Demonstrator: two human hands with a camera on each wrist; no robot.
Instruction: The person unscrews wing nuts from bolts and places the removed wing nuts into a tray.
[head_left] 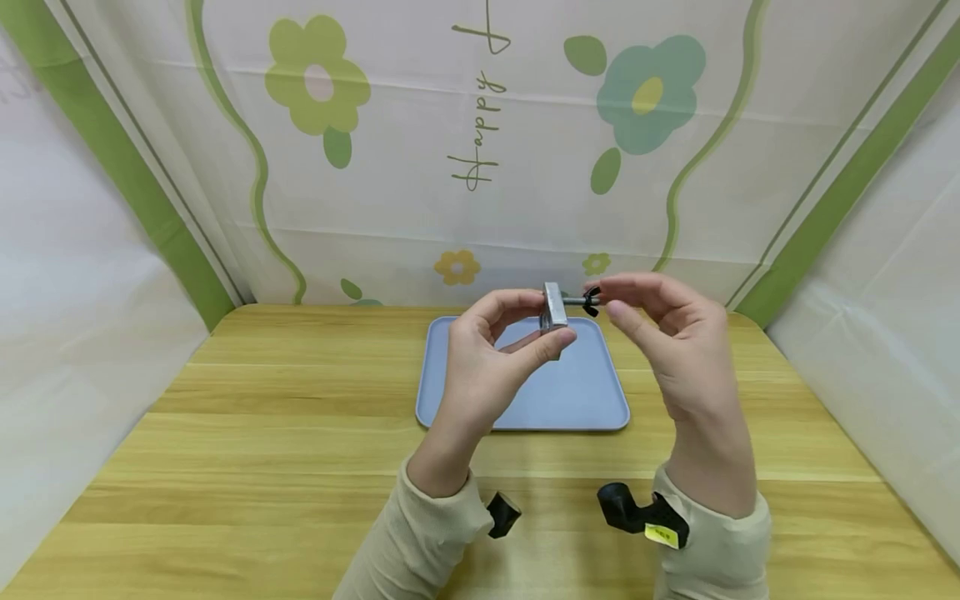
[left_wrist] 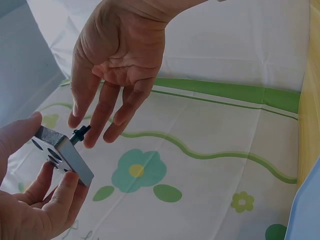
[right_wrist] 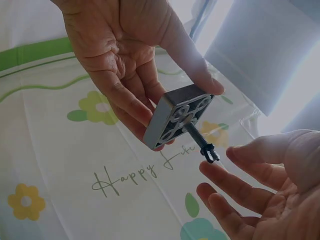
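Note:
My left hand (head_left: 483, 367) holds a square grey metal block (head_left: 555, 306) by its edges, thumb on one side and fingers on the other. A threaded bolt (right_wrist: 195, 134) sticks out from the block's recessed face, towards the right hand. Near the bolt's free end sits a black wing nut (right_wrist: 209, 152). Close beside that nut is my right hand (head_left: 686, 342), its thumb and fingers spread loosely around the bolt's tip. In the right wrist view, a small gap shows between those fingertips and the wing nut. Round holes mark the block's other face in the left wrist view.
A light blue tray (head_left: 525, 419) lies on the wooden table (head_left: 285, 467), below and beyond the hands. Behind the table hangs a white flower-print cloth (head_left: 420, 167), with pale cloth walls at both sides. Each sleeve carries a black wrist camera (head_left: 618, 507).

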